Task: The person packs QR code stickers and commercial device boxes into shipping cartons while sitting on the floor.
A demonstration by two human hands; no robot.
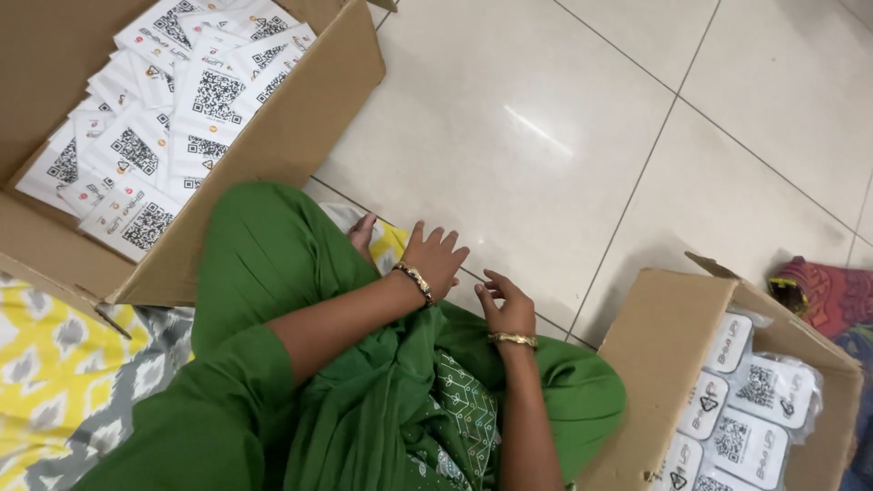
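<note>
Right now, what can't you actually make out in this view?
- Left hand: its palm faces down, hiding anything under it.
- Right hand: the curled fingers hide whether it holds anything.
- Right cardboard box: cut off by the bottom edge.
- Colourful cloth: cut off by the right edge.

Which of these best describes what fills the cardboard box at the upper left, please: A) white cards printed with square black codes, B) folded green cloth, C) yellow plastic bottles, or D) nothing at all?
A: the open cardboard box at the upper left holds a loose pile of white cards, each printed with a square black code pattern, overlapping one another at various angles.
</note>
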